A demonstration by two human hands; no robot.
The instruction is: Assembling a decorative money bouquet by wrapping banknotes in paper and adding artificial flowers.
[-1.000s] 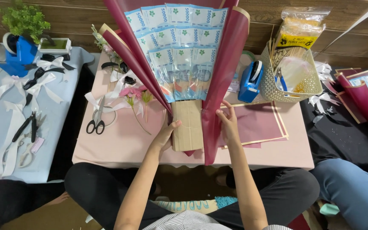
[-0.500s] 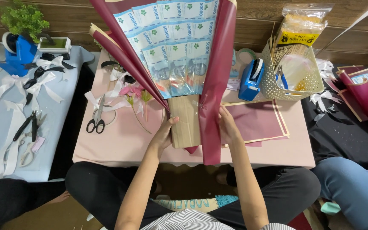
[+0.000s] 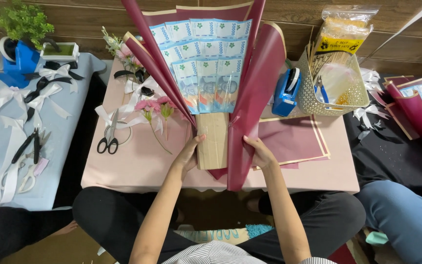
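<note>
A bouquet of blue-green banknotes (image 3: 202, 63) fanned inside dark red wrapping paper (image 3: 255, 98) stands on the pink low table (image 3: 137, 166). Its brown paper handle (image 3: 213, 142) rests near the table's front edge. My left hand (image 3: 187, 155) grips the left side of the handle where the red paper folds in. My right hand (image 3: 261, 152) holds the lower edge of the right red sheet, which hangs over the table's front edge.
Scissors (image 3: 109, 137) and pink artificial flowers (image 3: 155, 108) lie left of the bouquet. A blue tape dispenser (image 3: 286, 92), a cream basket (image 3: 333, 93) and flat red sheets (image 3: 294, 139) sit right. White ribbon bows and pliers (image 3: 25, 146) cover the blue table left. Another person's knee (image 3: 406, 220) is at right.
The bouquet has shifted slightly and the right red sheet has swung outward to the right. Both hands stay at the handle, the right one moved a little right with the sheet.
</note>
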